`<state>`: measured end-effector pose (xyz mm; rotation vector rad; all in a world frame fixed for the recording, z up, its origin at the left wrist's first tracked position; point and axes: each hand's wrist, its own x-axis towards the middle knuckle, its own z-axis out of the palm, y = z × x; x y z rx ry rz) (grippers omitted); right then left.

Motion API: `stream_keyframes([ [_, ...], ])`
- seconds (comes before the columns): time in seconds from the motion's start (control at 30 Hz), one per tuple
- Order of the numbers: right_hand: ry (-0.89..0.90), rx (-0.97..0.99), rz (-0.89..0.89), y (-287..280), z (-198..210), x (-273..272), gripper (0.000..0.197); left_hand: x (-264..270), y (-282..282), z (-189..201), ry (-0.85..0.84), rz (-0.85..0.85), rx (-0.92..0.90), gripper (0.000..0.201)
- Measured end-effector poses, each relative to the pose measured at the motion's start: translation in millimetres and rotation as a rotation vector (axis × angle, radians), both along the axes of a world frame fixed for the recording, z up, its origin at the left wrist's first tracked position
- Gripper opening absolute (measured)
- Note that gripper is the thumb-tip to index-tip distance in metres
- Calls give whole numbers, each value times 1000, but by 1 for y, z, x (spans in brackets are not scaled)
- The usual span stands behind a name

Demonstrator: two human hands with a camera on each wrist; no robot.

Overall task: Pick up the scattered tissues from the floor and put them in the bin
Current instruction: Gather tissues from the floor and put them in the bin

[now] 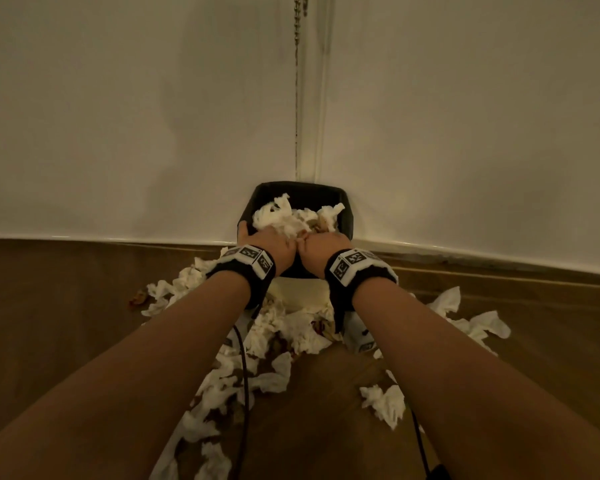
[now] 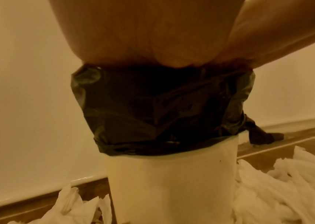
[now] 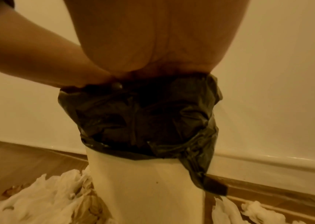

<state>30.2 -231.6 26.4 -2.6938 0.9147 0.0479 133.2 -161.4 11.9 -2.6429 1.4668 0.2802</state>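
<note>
Crumpled white tissues [image 1: 291, 216] fill the top of the bin [image 1: 347, 216], which stands in a corner of pale walls [image 1: 118, 116]. Both hands, left hand [image 1: 271, 242] and right hand [image 1: 323, 245], press into that heap; whether their fingers are curled cannot be told. More tissues litter the wooden floor [image 1: 49, 323] before the bin. Only the wrist views show the bin's cream body [image 2: 168, 189] and black liner [image 3: 139, 118].

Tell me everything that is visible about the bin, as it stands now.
The bin is a pale cream, smooth-walled container, plastic by its look, standing upright on the wooden floor in the corner of two white walls. A crinkled black bag lines it and folds down over the rim. White crumpled tissues fill its top. The left hand and right hand rest at its near rim on the tissues. More tissues lie around its base.
</note>
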Motion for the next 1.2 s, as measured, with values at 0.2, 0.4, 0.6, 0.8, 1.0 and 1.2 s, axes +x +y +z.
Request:
stream_keyframes([
  [0.2,-40,-86,5,-5,25,-15,36,-11,17,20,-52,69,-368,32],
  [0.4,-259,-107,-182,-5,31,-51,29,-36,42,20,-73,46,-716,18],
  [0.6,-307,137,-422,-5,-1,-76,30,-68,71,-6,155,19,-700,9],
  [0.8,-25,400,-411,14,-62,-74,35,-81,90,-66,353,21,-153,25],
  [1.0,192,414,-247,40,-105,-68,27,-85,108,-112,336,-25,128,41],
  [1.2,348,369,-78,55,-142,-54,34,-93,125,-142,294,-53,259,42],
])
